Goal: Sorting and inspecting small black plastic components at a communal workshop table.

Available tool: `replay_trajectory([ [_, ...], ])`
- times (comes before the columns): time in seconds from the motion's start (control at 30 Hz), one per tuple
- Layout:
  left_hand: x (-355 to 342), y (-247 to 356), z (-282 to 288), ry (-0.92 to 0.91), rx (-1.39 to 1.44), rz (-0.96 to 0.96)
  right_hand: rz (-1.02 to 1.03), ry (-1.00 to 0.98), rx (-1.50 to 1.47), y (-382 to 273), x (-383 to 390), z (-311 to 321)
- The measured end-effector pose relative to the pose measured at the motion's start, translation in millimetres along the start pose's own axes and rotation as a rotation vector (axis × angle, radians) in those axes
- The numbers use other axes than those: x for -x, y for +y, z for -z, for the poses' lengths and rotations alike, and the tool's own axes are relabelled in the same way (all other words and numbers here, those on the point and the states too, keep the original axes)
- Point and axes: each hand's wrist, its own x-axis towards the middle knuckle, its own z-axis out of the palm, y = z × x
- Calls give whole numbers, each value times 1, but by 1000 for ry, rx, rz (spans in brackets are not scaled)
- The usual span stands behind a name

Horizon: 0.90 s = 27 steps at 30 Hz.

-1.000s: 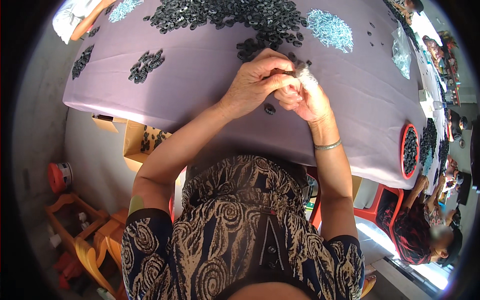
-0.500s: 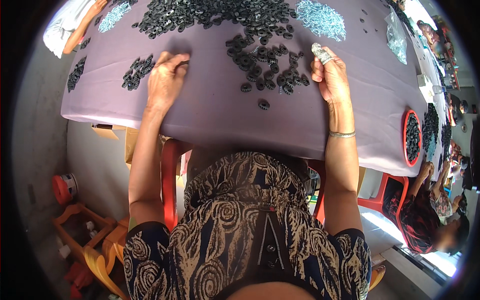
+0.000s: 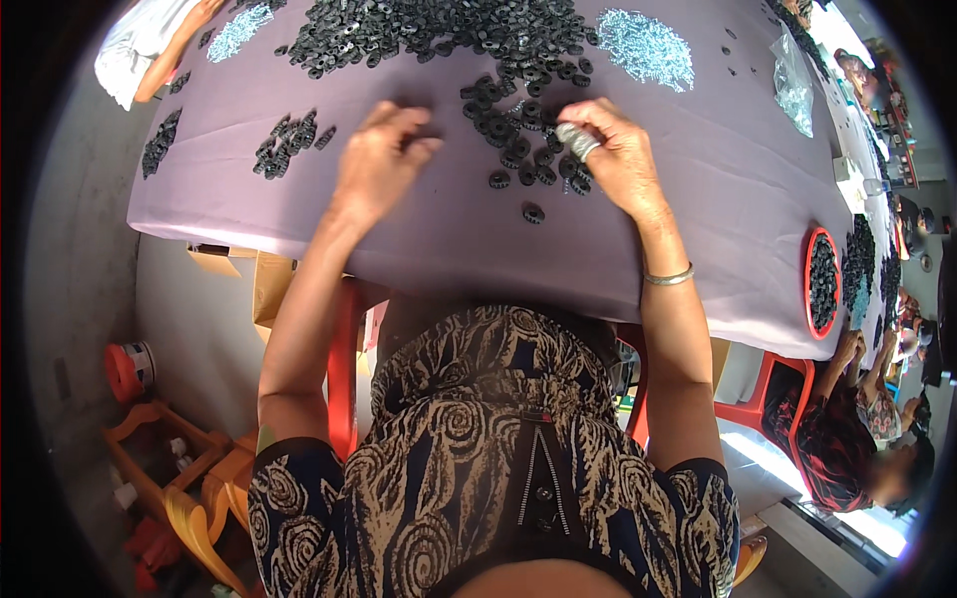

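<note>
My left hand (image 3: 384, 154) hovers over the purple cloth, fingers loosely curled and apart, nothing visible in it. To its left lies a small group of black plastic pieces (image 3: 284, 149). My right hand (image 3: 613, 154), with a silvery-white wrapping on a finger, has its fingers bent and closed at the edge of loose round black pieces (image 3: 498, 125); what they hold is hidden. One black piece (image 3: 533, 214) lies apart nearer me. A large black heap (image 3: 419, 30) spreads beyond, beside a pile of small silver-blue parts (image 3: 643, 50).
The table (image 3: 449, 249) also bears a plastic bag (image 3: 793, 85) and a red-rimmed tray (image 3: 820, 279) of black pieces. People sit at top left (image 3: 140, 55) and right (image 3: 812, 439). Below are cardboard boxes (image 3: 274, 289), red chairs (image 3: 778, 399) and wooden stools (image 3: 179, 468).
My hands were joined over the black pieces a second ago, then spread apart. Since half a second ago both have moved inward, my left to the right, my right to the left.
</note>
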Motion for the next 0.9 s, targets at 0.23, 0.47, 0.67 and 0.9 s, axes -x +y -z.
replay_trajectory([
  [0.23,-21,39,-35,-123,-36,-20,79,-72,381,-8,-9,-12],
  [0.47,-50,38,-73,-141,-24,-192,-31,-4,256,6,-14,-4],
  [0.67,-50,32,-86,-91,94,-282,-160,-7,26,9,-10,1],
  [0.9,-47,32,-75,-200,431,-260,-210,11,-24,16,-9,2],
])
